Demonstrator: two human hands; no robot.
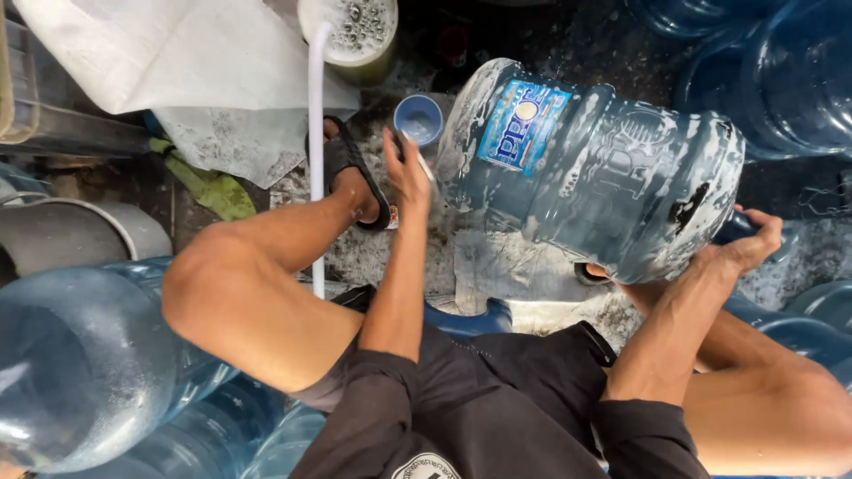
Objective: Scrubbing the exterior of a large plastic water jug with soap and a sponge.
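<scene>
A large blue water jug (595,168), soapy and lying on its side, is held up over the wet floor. Its open neck (419,118) points left. My right hand (744,250) grips the jug's base at the right. At the neck end, my left hand (406,170) holds a thin object against the jug's shoulder; I cannot tell what it is. I am seated, with my left knee (213,293) raised and my foot in a black sandal (351,168).
A white hose (315,151) runs down from a foamy bucket (351,31) at the top. Several more blue jugs lie around: lower left (80,364), upper right (781,71), right edge (816,319). A white sheet (169,53) and a green rag (209,186) lie at upper left.
</scene>
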